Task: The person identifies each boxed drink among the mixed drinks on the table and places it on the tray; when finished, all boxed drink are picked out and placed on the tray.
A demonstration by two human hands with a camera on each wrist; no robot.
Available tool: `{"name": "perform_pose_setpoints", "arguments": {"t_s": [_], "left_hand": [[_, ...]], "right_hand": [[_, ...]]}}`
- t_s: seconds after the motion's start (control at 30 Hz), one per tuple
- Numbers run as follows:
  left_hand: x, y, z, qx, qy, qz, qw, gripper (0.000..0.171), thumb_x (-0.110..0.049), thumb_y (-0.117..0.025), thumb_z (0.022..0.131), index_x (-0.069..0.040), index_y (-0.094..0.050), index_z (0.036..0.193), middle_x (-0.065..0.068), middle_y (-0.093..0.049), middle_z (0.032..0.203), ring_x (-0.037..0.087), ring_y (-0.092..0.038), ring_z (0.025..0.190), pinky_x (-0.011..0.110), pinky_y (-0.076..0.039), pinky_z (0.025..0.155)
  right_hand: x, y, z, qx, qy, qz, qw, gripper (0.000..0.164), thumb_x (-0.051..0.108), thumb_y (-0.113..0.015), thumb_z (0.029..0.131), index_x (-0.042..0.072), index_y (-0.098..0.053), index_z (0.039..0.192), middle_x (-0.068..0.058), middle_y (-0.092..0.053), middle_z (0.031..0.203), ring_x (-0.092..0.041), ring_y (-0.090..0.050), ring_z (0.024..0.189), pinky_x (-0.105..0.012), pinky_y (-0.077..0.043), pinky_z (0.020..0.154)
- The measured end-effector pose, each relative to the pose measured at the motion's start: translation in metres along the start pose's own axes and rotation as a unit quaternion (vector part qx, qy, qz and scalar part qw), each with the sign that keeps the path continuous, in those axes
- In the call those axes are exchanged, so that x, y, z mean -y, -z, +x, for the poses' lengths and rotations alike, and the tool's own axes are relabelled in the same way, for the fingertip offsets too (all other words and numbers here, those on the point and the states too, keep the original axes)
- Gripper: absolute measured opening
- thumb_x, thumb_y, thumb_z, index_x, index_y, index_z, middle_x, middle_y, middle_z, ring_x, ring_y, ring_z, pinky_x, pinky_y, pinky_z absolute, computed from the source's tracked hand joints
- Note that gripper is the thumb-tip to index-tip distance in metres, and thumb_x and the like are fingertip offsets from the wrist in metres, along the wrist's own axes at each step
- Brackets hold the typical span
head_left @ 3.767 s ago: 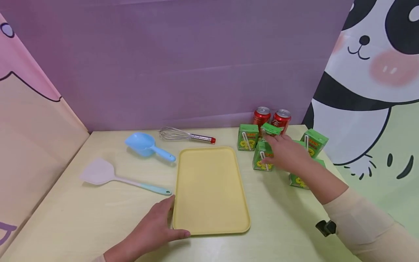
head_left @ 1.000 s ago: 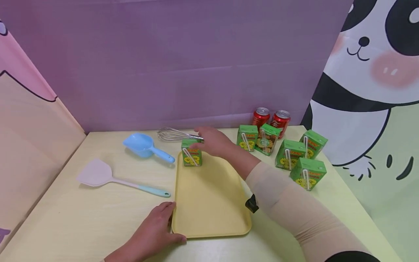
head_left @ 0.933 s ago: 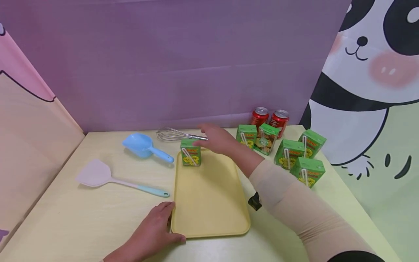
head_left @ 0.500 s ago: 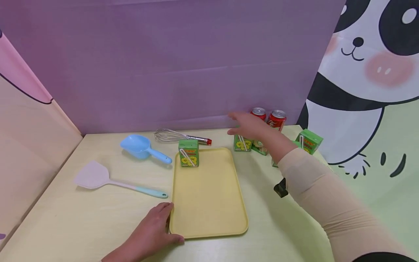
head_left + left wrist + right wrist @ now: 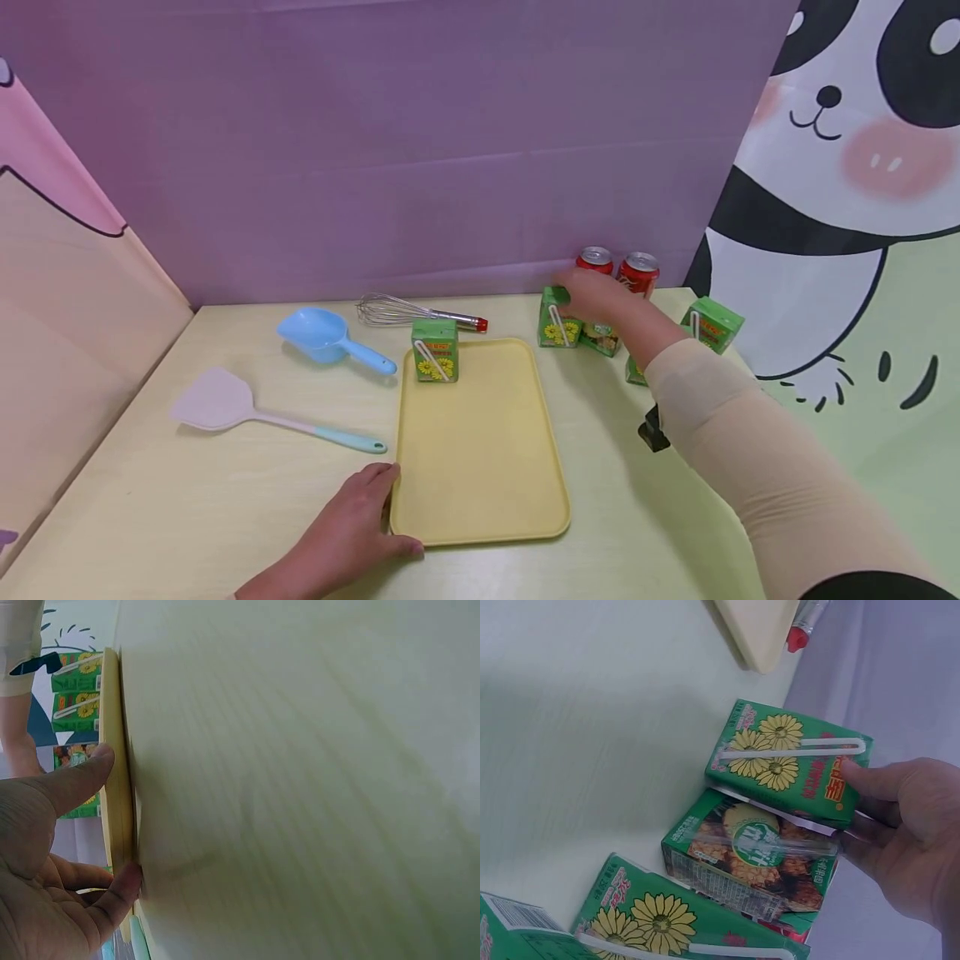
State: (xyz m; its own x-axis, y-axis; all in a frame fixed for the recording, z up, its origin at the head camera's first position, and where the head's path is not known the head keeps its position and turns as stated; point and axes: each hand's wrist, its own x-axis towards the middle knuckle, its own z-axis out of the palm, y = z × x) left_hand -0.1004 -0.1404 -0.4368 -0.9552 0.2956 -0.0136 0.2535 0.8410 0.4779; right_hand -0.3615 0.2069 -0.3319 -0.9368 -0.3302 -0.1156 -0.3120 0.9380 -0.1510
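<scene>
My left hand (image 5: 348,525) holds the yellow tray (image 5: 480,467) at its near left corner, thumb on the near edge and fingers along the left side. In the left wrist view, the thumb and a fingertip press the tray's rim (image 5: 116,802). My right hand (image 5: 600,300) grips the top of a green juice box (image 5: 555,329) at the back right; in the right wrist view the thumb lies on the front of this juice box (image 5: 791,761), other fingers behind. Another juice box (image 5: 435,354) stands upright on the tray's far left corner.
A pineapple-pictured juice box (image 5: 757,847) leans close beside the gripped one. More juice boxes (image 5: 712,323) stand right, partly hidden by my arm. Two red cola cans (image 5: 637,273) stand behind. A whisk (image 5: 420,312), blue scoop (image 5: 330,337) and pale spatula (image 5: 277,417) lie left.
My right hand has set a juice box on the tray's far left corner, let go of it, moved right and taken hold of another juice box. The left hand stays at the tray.
</scene>
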Motion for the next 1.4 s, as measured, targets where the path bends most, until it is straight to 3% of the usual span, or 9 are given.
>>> {"name": "perform_pose_setpoints", "arguments": {"t_s": [0.4, 0.7, 1.1, 1.4], "left_hand": [[-0.002, 0.0, -0.001, -0.006, 0.0, 0.003, 1.0, 0.101, -0.048, -0.089, 0.064, 0.009, -0.049, 0.137, 0.017, -0.051, 0.138, 0.034, -0.048, 0.129, 0.048, -0.041, 0.108], [-0.002, 0.001, -0.001, -0.008, 0.003, 0.011, 0.9999, 0.101, -0.048, -0.089, 0.063, 0.009, -0.049, 0.137, 0.017, -0.052, 0.138, 0.034, -0.048, 0.129, 0.047, -0.041, 0.108], [-0.002, 0.001, 0.002, -0.004, 0.004, 0.008, 1.0, 0.101, -0.047, -0.089, 0.063, 0.008, -0.049, 0.137, 0.017, -0.051, 0.138, 0.033, -0.048, 0.129, 0.047, -0.041, 0.108], [-0.004, -0.001, 0.004, -0.001, 0.002, 0.006, 1.0, 0.102, -0.047, -0.089, 0.063, 0.009, -0.049, 0.137, 0.017, -0.051, 0.138, 0.034, -0.047, 0.129, 0.048, -0.041, 0.108]], "right_hand": [[0.003, 0.008, -0.007, -0.017, 0.009, -0.01, 1.0, 0.047, 0.02, -0.072, 0.089, 0.013, -0.059, 0.134, -0.007, -0.063, 0.125, -0.026, -0.058, 0.111, -0.051, -0.048, 0.1], [0.036, 0.022, -0.017, -0.033, 0.06, 0.002, 0.998, 0.05, 0.023, -0.072, 0.089, 0.009, -0.058, 0.135, -0.009, -0.06, 0.131, -0.026, -0.057, 0.115, -0.045, -0.05, 0.099], [0.072, -0.005, -0.022, -0.037, 0.148, -0.013, 0.988, 0.043, 0.021, -0.073, 0.088, 0.008, -0.063, 0.128, -0.007, -0.063, 0.122, -0.023, -0.058, 0.108, -0.039, -0.051, 0.096], [0.076, -0.015, -0.024, -0.012, 0.133, 0.001, 0.991, 0.045, 0.02, -0.072, 0.089, 0.008, -0.06, 0.131, -0.007, -0.06, 0.126, -0.024, -0.057, 0.114, -0.041, -0.048, 0.102]]}}
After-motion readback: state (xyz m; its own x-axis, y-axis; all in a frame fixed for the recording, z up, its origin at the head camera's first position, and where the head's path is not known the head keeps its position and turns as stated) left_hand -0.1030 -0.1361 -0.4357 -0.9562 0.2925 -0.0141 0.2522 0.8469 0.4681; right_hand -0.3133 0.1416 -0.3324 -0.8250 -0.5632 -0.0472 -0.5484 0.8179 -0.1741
